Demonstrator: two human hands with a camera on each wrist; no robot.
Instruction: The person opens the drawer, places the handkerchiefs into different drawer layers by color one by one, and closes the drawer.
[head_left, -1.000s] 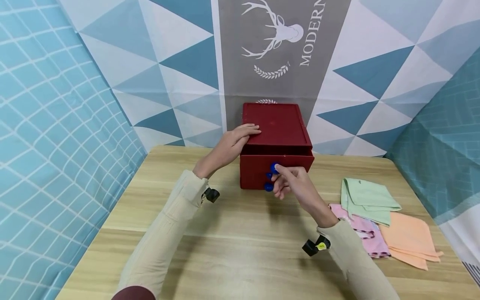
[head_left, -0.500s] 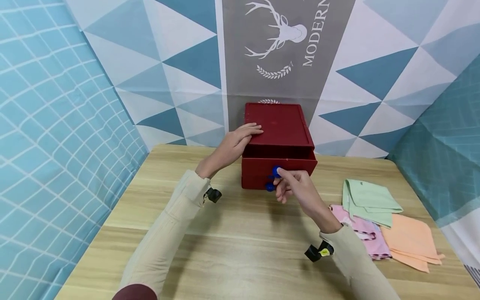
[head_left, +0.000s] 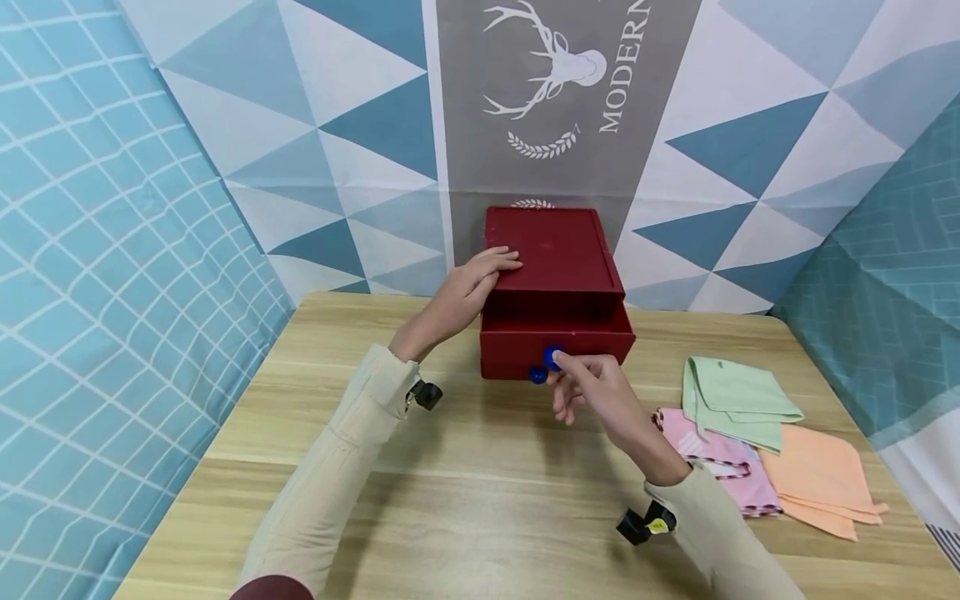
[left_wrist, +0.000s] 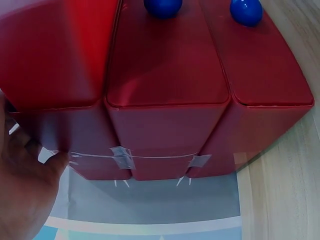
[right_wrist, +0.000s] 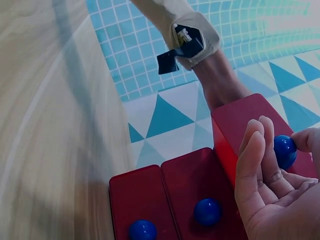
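Note:
A dark red drawer box (head_left: 551,250) stands against the back wall, three drawers high, each with a round blue knob. Its top drawer (head_left: 517,354) is pulled out toward me, and the red inside shows with nothing lying in the visible part. My right hand (head_left: 600,396) pinches that drawer's blue knob (right_wrist: 285,151) between thumb and fingers. My left hand (head_left: 468,292) rests on the box's top at its left edge, fingers laid over it. In the left wrist view, the two lower drawers (left_wrist: 167,60) are closed, and tape strips (left_wrist: 122,157) cross the box's side.
To the right on the wooden table (head_left: 450,517) lie folded cloths: a green one (head_left: 742,392), a pink one (head_left: 720,454) and an orange one (head_left: 821,475). A patterned cloth backdrop (head_left: 360,150) rises behind the box. Blue checked cloth (head_left: 112,292) hangs at the left.
The top drawer has slid farther out toward me, with my right hand drawing back on its knob. My left hand has stayed on top of the box.

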